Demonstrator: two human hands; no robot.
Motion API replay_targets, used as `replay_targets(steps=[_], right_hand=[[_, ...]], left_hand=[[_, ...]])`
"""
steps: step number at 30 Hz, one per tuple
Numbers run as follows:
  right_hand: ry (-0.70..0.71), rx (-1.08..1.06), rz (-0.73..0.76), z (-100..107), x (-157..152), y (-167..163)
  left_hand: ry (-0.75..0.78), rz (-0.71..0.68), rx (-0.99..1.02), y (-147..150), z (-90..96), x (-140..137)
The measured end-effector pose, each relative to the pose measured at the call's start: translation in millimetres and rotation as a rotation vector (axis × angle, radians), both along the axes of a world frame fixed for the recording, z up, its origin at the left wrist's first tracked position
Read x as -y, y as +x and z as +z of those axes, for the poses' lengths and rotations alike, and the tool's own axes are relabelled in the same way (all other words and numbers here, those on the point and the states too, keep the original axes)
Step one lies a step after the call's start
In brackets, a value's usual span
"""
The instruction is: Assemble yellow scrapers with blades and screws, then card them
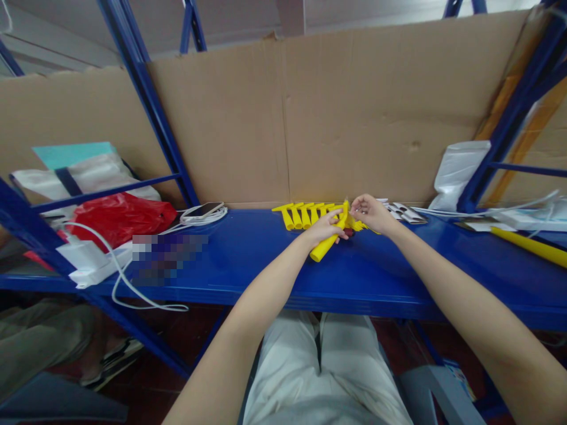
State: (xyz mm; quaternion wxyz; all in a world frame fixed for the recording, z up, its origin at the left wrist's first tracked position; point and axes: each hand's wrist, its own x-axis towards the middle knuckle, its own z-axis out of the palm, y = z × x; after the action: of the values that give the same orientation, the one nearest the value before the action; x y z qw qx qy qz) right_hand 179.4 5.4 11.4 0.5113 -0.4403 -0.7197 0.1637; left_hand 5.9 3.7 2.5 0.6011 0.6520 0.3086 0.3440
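My left hand (325,229) is wrapped round a yellow tube-like plastic piece (322,248) with a round wide end pointing toward me and a narrower, bent far end. Close to that far end is my right hand (371,213), its fingers curled and the thumb drawn in; whatever may lie between the fingertips is too small to make out. Behind my left hand, several like yellow pieces (305,217) lie in a row along the cardboard. More small yellow parts (358,225) and a dark red object (349,232) show partly between my hands.
All this sits on a blue metal shelf (248,254) backed by a cardboard sheet (354,118). At left are a phone (204,211), a red plastic bag (121,218) and a white power strip (104,268) with cables. A long yellow object (531,245) lies at right.
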Motion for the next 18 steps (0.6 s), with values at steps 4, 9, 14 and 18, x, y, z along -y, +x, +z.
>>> replay_targets(steps=[4, 9, 14, 18], right_hand=[[-0.003, -0.004, 0.015, 0.0, -1.2, 0.2], [0.002, 0.0, 0.032, -0.2, -0.9, 1.2], [-0.001, -0.006, 0.035, -1.3, -2.4, 2.5], [0.007, -0.021, 0.045, -2.5, -4.9, 2.5]], left_hand=[[0.0, -0.012, -0.017, -1.1, -1.3, -1.2], [0.007, 0.0, -0.035, -2.6, -1.8, -3.3], [0.014, 0.002, -0.053, -2.6, -0.5, -2.3], [0.032, -0.006, -0.056, -1.9, -0.6, -1.2]])
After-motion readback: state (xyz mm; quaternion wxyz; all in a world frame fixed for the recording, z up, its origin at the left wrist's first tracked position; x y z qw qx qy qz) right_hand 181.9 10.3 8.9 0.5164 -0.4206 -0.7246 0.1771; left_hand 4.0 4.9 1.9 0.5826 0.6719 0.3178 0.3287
